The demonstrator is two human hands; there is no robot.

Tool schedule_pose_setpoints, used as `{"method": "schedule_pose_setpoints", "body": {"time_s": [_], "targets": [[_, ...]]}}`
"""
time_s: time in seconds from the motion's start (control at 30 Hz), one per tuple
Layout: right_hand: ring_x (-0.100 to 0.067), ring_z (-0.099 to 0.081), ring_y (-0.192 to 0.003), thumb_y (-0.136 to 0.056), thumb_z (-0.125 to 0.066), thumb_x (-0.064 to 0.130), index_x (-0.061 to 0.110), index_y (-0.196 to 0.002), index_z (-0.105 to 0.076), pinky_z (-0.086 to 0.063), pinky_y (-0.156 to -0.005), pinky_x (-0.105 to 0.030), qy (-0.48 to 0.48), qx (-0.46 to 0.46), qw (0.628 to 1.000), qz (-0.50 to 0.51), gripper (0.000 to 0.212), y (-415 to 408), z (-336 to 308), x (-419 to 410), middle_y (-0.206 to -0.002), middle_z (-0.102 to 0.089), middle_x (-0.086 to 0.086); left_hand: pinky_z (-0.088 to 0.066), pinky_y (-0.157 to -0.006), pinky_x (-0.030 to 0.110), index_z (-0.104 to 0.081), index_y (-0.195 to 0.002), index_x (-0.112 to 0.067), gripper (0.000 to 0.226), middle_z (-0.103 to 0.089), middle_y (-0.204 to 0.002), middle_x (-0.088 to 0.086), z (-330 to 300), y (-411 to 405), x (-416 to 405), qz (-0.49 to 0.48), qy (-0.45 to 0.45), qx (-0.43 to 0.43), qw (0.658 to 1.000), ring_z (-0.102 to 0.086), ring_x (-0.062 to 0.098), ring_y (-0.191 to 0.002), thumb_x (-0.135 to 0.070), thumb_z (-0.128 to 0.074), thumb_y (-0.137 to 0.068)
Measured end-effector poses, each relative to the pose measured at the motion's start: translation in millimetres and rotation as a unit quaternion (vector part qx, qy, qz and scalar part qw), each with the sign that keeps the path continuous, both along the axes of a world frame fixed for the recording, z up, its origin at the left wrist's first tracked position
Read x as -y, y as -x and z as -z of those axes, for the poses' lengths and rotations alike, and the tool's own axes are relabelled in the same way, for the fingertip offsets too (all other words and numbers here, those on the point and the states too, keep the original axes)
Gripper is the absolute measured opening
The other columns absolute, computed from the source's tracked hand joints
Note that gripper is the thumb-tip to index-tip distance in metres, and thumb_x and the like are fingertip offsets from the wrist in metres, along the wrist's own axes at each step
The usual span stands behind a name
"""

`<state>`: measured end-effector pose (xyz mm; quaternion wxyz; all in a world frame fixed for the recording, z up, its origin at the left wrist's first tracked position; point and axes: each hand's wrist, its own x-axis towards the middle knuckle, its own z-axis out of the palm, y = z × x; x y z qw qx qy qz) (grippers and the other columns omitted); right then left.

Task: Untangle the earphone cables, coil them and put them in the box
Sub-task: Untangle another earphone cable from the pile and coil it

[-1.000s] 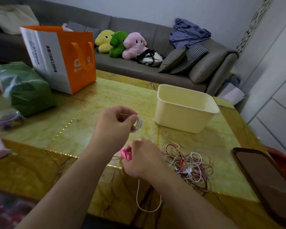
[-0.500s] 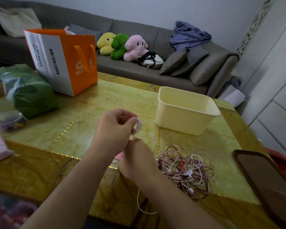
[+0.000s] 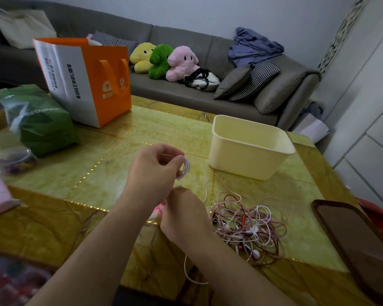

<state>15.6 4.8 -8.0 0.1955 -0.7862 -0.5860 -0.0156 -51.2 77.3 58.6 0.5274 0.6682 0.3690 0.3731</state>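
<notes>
Our left hand (image 3: 155, 171) pinches a small white coil (image 3: 184, 168) between thumb and curled fingers, above the table's (image 3: 53, 180) middle. Our right hand (image 3: 184, 215), just below it, hides its fingers; we cannot tell their grip. The tangle (image 3: 250, 228) lies beside it, the box (image 3: 248, 146) towards the far edge.

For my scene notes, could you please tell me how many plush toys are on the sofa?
3, side by side on the sofa seat: a yellow plush toy, a green plush toy in the middle, and a pink plush toy.
</notes>
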Motion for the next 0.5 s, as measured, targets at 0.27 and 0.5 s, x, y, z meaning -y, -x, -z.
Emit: {"method": "schedule_pose_setpoints", "body": {"time_s": [0.27, 0.5], "targets": [[-0.029, -0.069, -0.081, -0.094, -0.07, 0.019, 0.018, -0.096, -0.075, -0.056, -0.067, -0.036, -0.006, -0.057, 0.998, 0.007, 0.005, -5.1, 1.9, -1.7, -0.093, -0.072, -0.009, -0.048, -0.06, 0.018, -0.077, -0.094, -0.025, 0.01, -0.077, -0.079, -0.004, 1.5, -0.8, -0.5, 0.001, -0.002, 0.0, 1.0, -0.071, 0.004, -0.065, -0.017, -0.073, -0.097], [0.001, -0.061, -0.053, -0.099, -0.058, -0.002, 0.015, -0.086, -0.065, -0.041, -0.051, -0.009, -0.072, -0.298, 0.95, 0.061, 0.023, -12.2, -11.7, 7.8, -0.077, -0.071, -0.001, -0.046, -0.051, 0.008, -0.077, -0.093, -0.021, 0.01, -0.077, -0.079, -0.002, 0.5, -0.2, -0.9, 0.001, -0.003, 0.004, 1.0, -0.07, 0.001, -0.06, -0.013, -0.073, -0.097]]}}
